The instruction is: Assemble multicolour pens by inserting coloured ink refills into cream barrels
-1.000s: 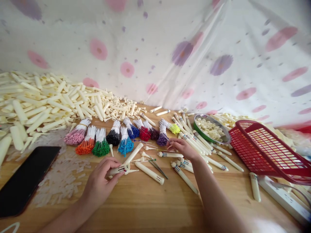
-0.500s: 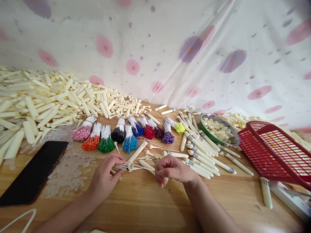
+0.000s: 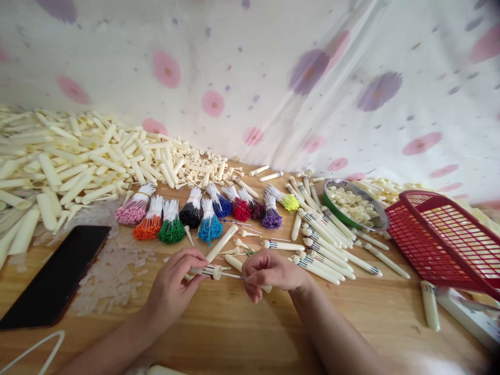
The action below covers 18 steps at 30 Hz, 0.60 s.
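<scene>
My left hand is closed on a cream slotted pen part, its round end pointing right. Between finger and thumb, my right hand pinches a thin white pen refill, which lies in line with that round end; whether its tip is inside I cannot tell. Just behind the hands lies a cream pen barrel. Small cream cone tips and loose refills are scattered around it. Farther back sit bundles of refills with coloured ends, such as green, light blue and purple.
Cream barrels are heaped at the left, beside a black phone and clear plastic bits. Multicolour pens lie to the right, near a green-sided bowl of cream parts and a red basket.
My right hand has moved slightly left, bringing the refill in line with the pen part's round end. The left hand has turned the part a little and shifted it right.
</scene>
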Motion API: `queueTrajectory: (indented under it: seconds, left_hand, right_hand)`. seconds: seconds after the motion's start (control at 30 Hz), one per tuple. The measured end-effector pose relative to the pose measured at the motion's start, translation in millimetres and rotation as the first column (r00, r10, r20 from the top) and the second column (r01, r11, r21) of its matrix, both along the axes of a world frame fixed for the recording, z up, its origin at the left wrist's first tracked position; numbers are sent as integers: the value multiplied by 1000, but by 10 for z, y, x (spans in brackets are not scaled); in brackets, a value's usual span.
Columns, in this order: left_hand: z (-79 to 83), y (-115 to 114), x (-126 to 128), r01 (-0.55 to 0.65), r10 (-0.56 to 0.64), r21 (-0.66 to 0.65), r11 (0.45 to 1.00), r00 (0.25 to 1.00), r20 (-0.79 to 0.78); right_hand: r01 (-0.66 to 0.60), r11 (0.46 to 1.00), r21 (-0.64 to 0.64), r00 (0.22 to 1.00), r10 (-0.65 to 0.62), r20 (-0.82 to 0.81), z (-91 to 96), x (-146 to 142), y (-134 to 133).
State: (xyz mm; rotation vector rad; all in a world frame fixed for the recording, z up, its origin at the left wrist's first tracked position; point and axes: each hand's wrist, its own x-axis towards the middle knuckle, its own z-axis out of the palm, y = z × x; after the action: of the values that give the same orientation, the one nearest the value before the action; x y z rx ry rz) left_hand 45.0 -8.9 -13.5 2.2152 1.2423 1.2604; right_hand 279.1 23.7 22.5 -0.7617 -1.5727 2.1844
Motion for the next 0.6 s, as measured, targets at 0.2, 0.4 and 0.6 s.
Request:
queueTrajectory:
  seconds: [0.2,0.4,0.6]
  left_hand:
    - [-21,-15,6,1,0,7,1000,1000,-31]
    - [-22,15,-11,-56,56,1,998,998,-24]
    - [14,16,9,-69,69,32,997,997,-18]
  right_hand:
    - [7,1000,-2,999,-7,38,-35,-56,-1]
    - [74,823,563,929,-262,262,89,-167,-110]
    - [12,364,931,840,-509,189,-40,-337,-229]
